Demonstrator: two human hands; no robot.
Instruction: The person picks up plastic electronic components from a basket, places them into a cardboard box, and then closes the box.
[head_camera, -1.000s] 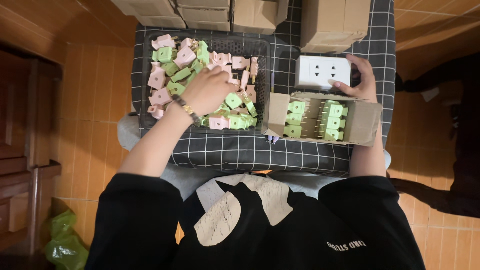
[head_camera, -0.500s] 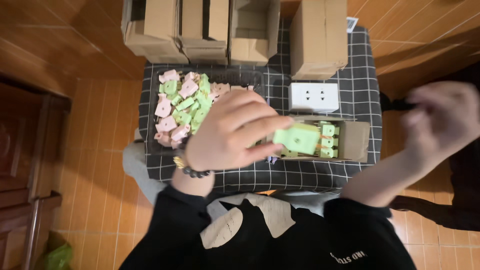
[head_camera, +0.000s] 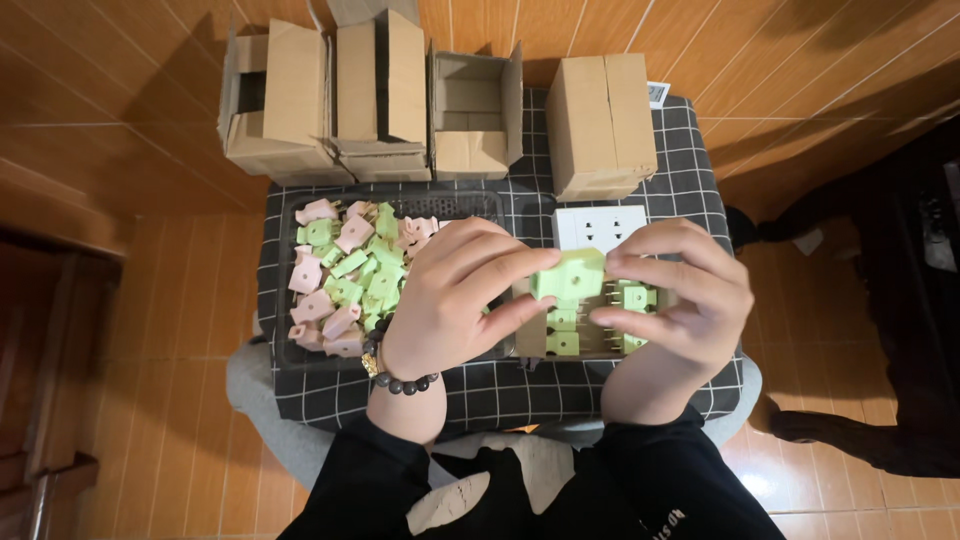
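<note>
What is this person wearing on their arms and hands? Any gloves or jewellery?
No gloves: both hands are bare. The left hand has a bracelet of dark round beads with a few gold-coloured ones at the wrist. The right hand shows no ring or band that I can see. Both arms wear long black sleeves pushed up the forearm, part of a black top with a pale printed pattern on the front.

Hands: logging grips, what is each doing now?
Left hand: pinching the small green plastic plug adapter.
Right hand: fingertips on the same adapter.
</note>
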